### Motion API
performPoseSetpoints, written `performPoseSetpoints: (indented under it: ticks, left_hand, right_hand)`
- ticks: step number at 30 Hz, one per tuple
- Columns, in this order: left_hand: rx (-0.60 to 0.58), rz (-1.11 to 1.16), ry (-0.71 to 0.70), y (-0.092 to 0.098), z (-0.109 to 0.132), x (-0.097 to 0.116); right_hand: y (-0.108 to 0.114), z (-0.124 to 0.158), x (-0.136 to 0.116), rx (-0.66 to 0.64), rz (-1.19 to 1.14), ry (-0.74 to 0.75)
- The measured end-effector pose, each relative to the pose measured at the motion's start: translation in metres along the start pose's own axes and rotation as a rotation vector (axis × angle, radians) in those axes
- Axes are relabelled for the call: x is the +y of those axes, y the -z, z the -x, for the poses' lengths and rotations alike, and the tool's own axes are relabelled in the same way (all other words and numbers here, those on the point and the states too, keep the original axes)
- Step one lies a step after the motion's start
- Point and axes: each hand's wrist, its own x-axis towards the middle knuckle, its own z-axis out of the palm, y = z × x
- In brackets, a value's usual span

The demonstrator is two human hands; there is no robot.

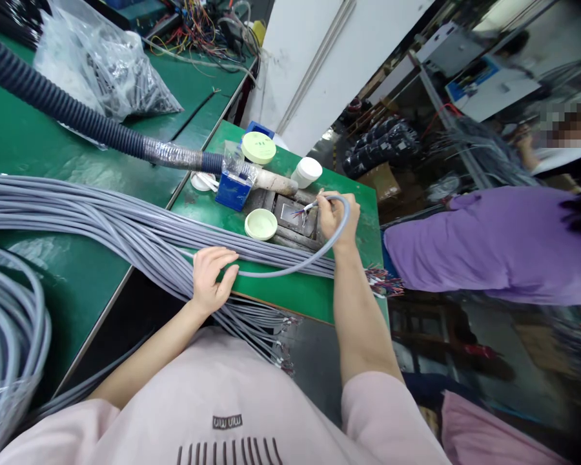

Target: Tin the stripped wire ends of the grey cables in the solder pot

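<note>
My right hand [339, 216] is closed on a grey cable [314, 257] near its stripped end. Thin coloured wires [297, 212] stick out over a small metal plate [293, 214] set in a grimy block. From that hand the cable bends down and runs left to my left hand [212, 274]. My left hand rests on a thick bundle of grey cables [140, 210], thumb and fingers apart, with the single cable passing by its thumb. A pale green lid-like dish [261, 225] sits beside the plate, between my hands.
A ribbed dark hose [91, 126] leads to a nozzle [275, 182] by a blue box [232, 189]. Behind stand a round green-topped tub [258, 148] and a white jar [306, 172]. A coworker's purple sleeve [484, 245] is at right. Coiled cable [10, 336] lies at left.
</note>
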Motion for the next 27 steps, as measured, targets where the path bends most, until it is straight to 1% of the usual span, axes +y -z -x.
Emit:
performPoseSetpoints:
  ticks: [3,7,12,15,17,20,22,24,26,27]
  left_hand:
    - [-0.008,-0.005,0.012,0.0,0.0,0.0]
    - [-0.03,-0.022,0.031,0.0,0.001,0.0]
    - [-0.027,-0.002,0.002,0.0,0.0,0.001]
    - [-0.025,0.0,-0.016,0.0,-0.001,0.002]
    - [-0.024,0.001,-0.018,0.0,0.0,0.0]
    - [-0.03,-0.003,-0.008,0.0,0.001,-0.003]
    - [-0.033,-0.002,0.009,0.001,0.0,-0.003]
    - [-0.047,0.033,0.054,0.002,-0.004,0.002]
    - [-0.123,0.147,0.144,0.002,-0.008,0.013]
    - [-0.194,0.237,0.201,0.002,-0.01,0.021]
  right_hand:
    - [-0.009,-0.002,0.007,-0.002,-0.007,-0.001]
    - [-0.016,-0.003,0.011,-0.031,0.04,0.004]
    - [-0.025,-0.005,0.014,-0.083,0.094,0.003]
    - [-0.025,-0.005,0.012,-0.064,0.078,0.001]
    - [-0.015,-0.001,0.005,-0.023,0.038,0.01]
    - [0.017,0.018,-0.018,0.053,-0.056,0.055]
    - [0.043,0.038,-0.039,0.061,-0.159,0.107]
    - [0.065,0.062,-0.058,0.014,-0.311,0.202]
    - [0.079,0.088,-0.073,-0.02,-0.426,0.325]
    - [0.083,0.101,-0.078,-0.028,-0.459,0.362]
